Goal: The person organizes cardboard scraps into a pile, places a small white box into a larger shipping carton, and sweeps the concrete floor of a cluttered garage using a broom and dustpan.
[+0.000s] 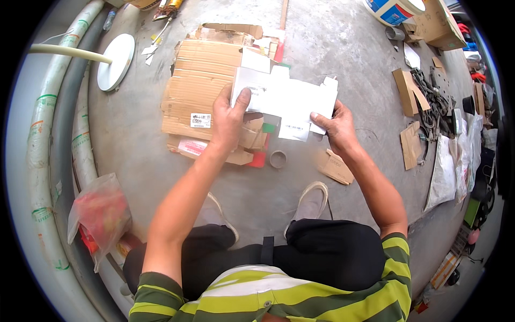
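Note:
Both hands hold up an unfolded white cardboard box [295, 94], its flaps spread out. My left hand [230, 116] grips its left end, thumb on top beside a printed patch. At the right end, my right hand [336, 124] pinches the edge between thumb and fingers. Below and to the left, a pile of flattened brown corrugated cardboard [201, 76] lies on the concrete floor. A label with writing [200, 120] is stuck on its top sheet. Red and green pieces peek out at the pile's right side, partly hidden.
A short grey pipe piece [278, 159] and a small brown carton [336, 167] lie near my shoes. Wrapped pipes [40, 149] and a plastic bag [100, 217] line the left. White disc [116, 62] on a pole stands there. Black cables [426, 94], sacks [440, 173] and a bucket [392, 10] are right.

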A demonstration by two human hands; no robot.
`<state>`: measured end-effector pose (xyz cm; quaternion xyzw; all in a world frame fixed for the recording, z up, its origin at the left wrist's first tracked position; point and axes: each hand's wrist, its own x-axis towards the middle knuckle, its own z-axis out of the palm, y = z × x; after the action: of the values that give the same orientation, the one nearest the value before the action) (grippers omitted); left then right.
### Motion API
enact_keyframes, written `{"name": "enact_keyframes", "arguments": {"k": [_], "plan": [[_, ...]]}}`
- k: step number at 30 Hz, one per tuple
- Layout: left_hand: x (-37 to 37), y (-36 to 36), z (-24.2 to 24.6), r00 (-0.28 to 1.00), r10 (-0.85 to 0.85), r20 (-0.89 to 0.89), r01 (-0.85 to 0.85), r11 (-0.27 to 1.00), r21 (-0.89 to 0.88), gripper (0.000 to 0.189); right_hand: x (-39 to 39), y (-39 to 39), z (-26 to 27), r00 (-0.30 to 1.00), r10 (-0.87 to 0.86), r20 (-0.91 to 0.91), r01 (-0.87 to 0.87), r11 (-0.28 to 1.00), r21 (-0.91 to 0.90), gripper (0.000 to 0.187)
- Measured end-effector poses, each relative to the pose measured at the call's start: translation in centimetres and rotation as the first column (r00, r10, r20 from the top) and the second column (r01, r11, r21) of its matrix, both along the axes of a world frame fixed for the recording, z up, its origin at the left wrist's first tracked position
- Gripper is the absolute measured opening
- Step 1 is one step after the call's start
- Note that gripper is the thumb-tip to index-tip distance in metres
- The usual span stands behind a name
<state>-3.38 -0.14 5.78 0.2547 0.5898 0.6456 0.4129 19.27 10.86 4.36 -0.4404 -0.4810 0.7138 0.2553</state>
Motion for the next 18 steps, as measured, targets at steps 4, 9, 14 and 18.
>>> {"name": "enact_keyframes", "arguments": {"k": [4, 9, 14, 18], "plan": [[-3.4, 1.0, 0.7, 0.999, -0.043, 0.019, 0.045, 0.995, -0.09, 0.031, -1.8, 0.7, -0.3, 1.0, 0.014, 0.019, -0.018, 0.976, 0.218, 0.035], [-7.8, 0.6, 2.5, 0.764, -0.085, -0.64, -0.071, 0.974, -0.214, 0.019, -7.3, 2.5, 2.4, 0.982, 0.146, 0.116, -0.165, 0.972, 0.166, 0.035], [-12.6, -0.5, 1.4, 0.698, -0.219, -0.681, -0.207, 0.849, -0.485, 0.021, -15.3, 3.2, 1.3, 0.94, 0.067, 0.334, -0.265, 0.76, 0.594, 0.028], [-16.6, -3.0, -2.2, 0.618, -0.258, -0.743, -0.31, 0.788, -0.532, 0.028, -22.1, 2.6, 0.1, 0.768, 0.008, 0.641, -0.538, 0.55, 0.638, 0.027]]}}
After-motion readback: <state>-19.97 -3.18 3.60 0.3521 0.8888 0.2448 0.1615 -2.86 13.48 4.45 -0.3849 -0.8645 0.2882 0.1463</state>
